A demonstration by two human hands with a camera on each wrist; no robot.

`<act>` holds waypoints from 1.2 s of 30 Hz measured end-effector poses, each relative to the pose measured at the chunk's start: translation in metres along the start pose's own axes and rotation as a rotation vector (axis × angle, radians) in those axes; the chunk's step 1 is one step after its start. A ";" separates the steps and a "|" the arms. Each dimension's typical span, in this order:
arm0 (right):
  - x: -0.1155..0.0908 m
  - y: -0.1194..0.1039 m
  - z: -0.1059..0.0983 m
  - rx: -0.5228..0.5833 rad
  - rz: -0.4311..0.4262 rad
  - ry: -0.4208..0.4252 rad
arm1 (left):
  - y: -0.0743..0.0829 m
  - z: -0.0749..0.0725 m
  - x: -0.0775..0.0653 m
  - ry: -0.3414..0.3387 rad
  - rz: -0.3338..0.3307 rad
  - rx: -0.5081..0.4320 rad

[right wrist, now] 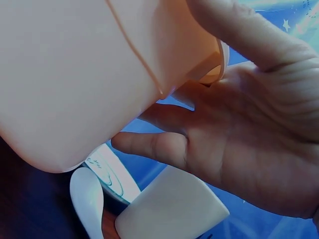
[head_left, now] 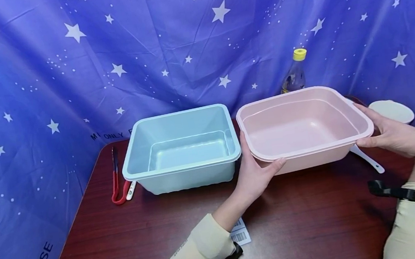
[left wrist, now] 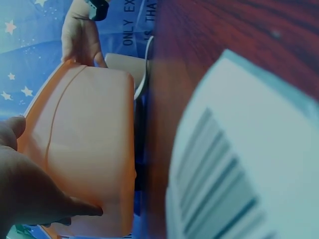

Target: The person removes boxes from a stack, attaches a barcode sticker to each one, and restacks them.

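Pink basin (head_left: 297, 129) is hanging just above the table (head_left: 300, 221), between the fingers of the left hand (head_left: 254, 177) and right hand (head_left: 394, 130), which are both grasping its sides. Blue basin (head_left: 188, 177) is standing just left of the left fingers; a white handle (head_left: 368, 159) is lying near the right fingers.

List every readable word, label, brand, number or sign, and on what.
"EXCUSE": starry curtain, head view.
"AT", cropped: curtain, head view.
"ONLY": curtain, head view, neighbouring letters unclear.
"ONLY EX", cropped: curtain, left wrist view.
"IS THA", cropped: curtain, same view.
Unreadable: print on sleeve, marks on white handle, script on pale object; barcode label, bars only.
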State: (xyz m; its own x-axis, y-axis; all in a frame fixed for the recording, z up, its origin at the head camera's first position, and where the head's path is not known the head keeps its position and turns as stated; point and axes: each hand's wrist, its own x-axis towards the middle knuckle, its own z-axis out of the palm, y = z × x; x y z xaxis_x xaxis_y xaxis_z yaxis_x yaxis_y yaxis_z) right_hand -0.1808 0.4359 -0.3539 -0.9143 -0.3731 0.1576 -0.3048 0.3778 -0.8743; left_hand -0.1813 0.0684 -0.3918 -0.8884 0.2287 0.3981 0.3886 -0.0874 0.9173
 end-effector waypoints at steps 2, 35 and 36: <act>0.000 0.001 0.000 -0.001 0.003 -0.004 | -0.002 0.000 0.000 -0.001 -0.008 0.002; 0.000 0.000 0.000 0.207 0.091 -0.021 | 0.003 0.001 -0.006 0.063 -0.040 0.070; 0.000 -0.001 0.000 0.190 0.094 -0.025 | 0.004 0.001 -0.007 0.067 -0.034 0.071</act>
State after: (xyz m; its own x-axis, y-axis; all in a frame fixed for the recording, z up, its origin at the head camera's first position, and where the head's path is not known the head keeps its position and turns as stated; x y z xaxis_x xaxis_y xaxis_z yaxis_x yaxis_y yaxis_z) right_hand -0.1807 0.4359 -0.3531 -0.9287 -0.3657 0.0619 -0.1607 0.2464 -0.9558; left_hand -0.1736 0.0678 -0.3912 -0.9149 0.1648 0.3685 0.3719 -0.0108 0.9282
